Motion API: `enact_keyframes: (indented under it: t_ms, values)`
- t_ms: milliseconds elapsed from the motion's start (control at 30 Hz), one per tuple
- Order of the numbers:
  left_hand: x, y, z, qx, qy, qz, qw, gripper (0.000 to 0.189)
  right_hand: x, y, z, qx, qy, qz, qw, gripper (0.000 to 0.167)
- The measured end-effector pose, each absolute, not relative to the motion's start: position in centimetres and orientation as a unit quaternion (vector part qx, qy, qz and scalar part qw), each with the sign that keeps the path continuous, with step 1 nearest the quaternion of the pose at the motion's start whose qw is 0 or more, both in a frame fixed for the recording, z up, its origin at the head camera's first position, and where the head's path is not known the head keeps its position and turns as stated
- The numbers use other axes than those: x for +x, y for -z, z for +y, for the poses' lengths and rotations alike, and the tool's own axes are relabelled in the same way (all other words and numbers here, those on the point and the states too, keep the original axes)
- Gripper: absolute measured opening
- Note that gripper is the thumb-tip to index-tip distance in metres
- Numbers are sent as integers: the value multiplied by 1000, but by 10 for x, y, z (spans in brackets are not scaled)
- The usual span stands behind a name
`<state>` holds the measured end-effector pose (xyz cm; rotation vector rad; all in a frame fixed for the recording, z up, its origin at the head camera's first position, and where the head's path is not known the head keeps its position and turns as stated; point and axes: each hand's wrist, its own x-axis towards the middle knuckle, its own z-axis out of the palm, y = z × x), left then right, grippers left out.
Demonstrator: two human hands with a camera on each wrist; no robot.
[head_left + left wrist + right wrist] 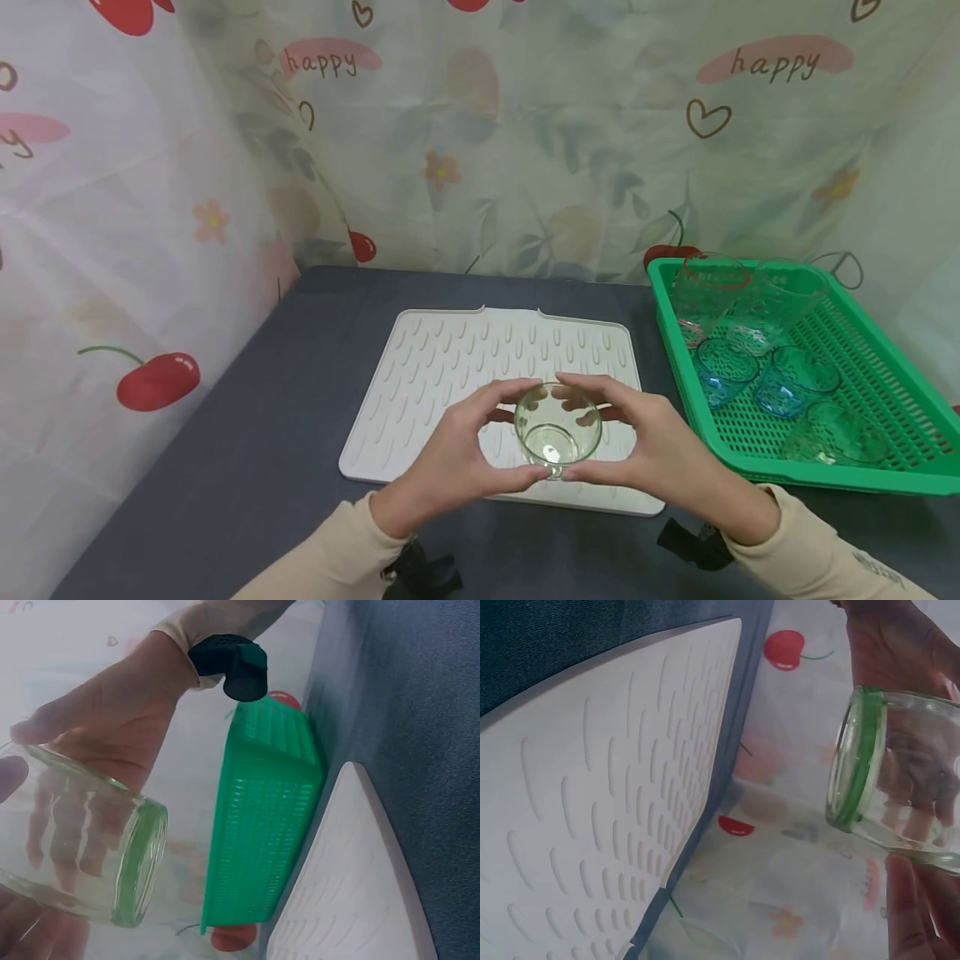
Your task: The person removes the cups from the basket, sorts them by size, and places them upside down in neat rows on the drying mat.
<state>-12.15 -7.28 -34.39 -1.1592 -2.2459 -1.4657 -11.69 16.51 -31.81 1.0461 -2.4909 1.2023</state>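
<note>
A clear, faintly green drinking glass (558, 427) is held upright between both hands, raised over a white ridged mat (450, 367). My left hand (468, 450) grips its left side, thumb at the near side and fingers round the far side. From the right, my right hand (645, 437) grips it the same way. In the left wrist view the glass (82, 832) shows its thick green-tinted base. The right wrist view shows the glass (900, 772) apart from the mat (622, 780), with fingers visible through its wall.
At the right stands a green plastic basket (911, 379) with several glasses in it. Among them are a blue glass (797, 382) and a tall clear glass (708, 300). The dark table (300, 400) meets a patterned cloth (480, 167) at the back and left.
</note>
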Motion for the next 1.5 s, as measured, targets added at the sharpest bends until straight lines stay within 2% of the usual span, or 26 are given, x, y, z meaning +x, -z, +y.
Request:
enact_keyframes:
  t_ms: [133, 267, 700, 933, 1233, 1500]
  values:
    - [-122, 339, -74, -400, 501, -759, 113, 76, -118, 320, 166, 373, -430, -814, 112, 83]
    - [-122, 336, -74, -402, 508, -753, 113, 77, -118, 321, 167, 377, -450, -803, 105, 83]
    - [-120, 330, -73, -406, 527, -738, 107, 77, -117, 334, 166, 312, -472, -825, 12, 68]
    - [-120, 328, -74, -406, 530, -738, 105, 77, -120, 340, 163, 312, -479, -820, -5, 65]
    - [-120, 326, -77, -397, 573, -714, 66, 77, -120, 337, 164, 322, -469, -822, 18, 63]
    - [-122, 327, -85, -376, 585, -717, 48, 77, -119, 326, 171, 354, -504, -785, 61, 65]
